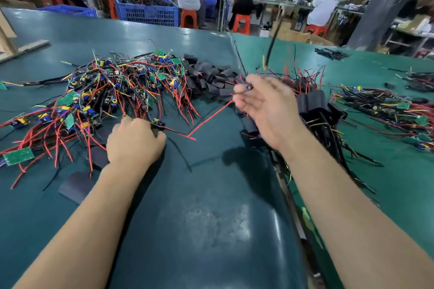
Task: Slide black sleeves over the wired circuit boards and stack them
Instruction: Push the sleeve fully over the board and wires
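Note:
A tangled pile of wired circuit boards with red, black and yellow leads lies at the left of the green table. Behind it sits a heap of black sleeves. My left hand rests at the pile's near edge, its fingers curled round one circuit board. My right hand is raised and blurred, thumb and finger pinching a small dark piece; a blurred black wire whips upward behind it. The stack of sleeved boards lies just right of that hand.
Loose flat sleeves lie near my left forearm. A second spread of wired boards covers the right side. A wooden frame stands at far left. Behind the table are a blue crate and people on orange stools.

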